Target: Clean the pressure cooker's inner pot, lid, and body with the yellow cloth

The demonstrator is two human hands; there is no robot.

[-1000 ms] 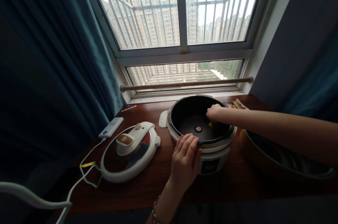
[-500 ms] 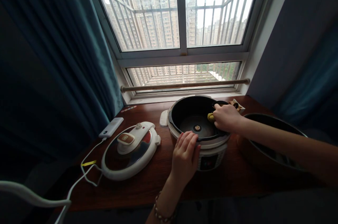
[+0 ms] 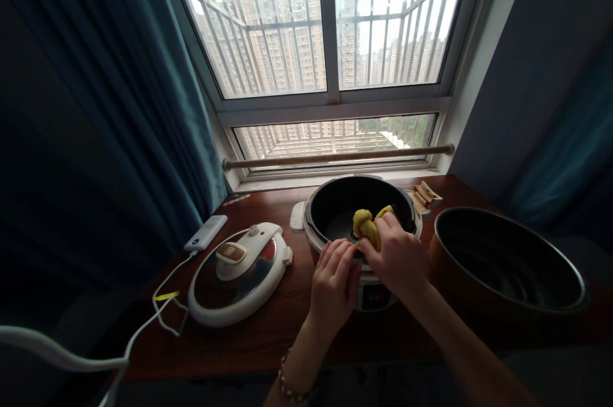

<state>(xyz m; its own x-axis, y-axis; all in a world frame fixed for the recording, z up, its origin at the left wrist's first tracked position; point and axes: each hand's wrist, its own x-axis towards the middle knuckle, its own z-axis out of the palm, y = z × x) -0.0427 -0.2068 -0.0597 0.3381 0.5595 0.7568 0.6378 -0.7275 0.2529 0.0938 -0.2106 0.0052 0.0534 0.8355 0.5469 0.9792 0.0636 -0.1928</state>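
Observation:
In the head view, a white electric pressure cooker (image 3: 376,298) stands uncovered, its dark inside facing up. My left hand (image 3: 334,282) is hooked over the cooker's front rim, fingers on the edge and thumb lower on the outside. A bunched yellow cloth (image 3: 366,226) is gripped in my right hand (image 3: 401,259), which is at the front right of the opening, close beside my left fingertips. The cloth hides part of the cooker's floor and front rim.
The cooker's lid (image 3: 234,305) lies on the wooden table (image 3: 268,349) at left, near a white power bank (image 3: 205,232) with a cable (image 3: 143,337). At right sits a large inner pot (image 3: 443,269). A small tan and white item (image 3: 425,196) lies behind the cooker.
My right hand has come from the opening's right side to the front rim with the yellow cloth, beside my left hand. My left hand has stayed in place.

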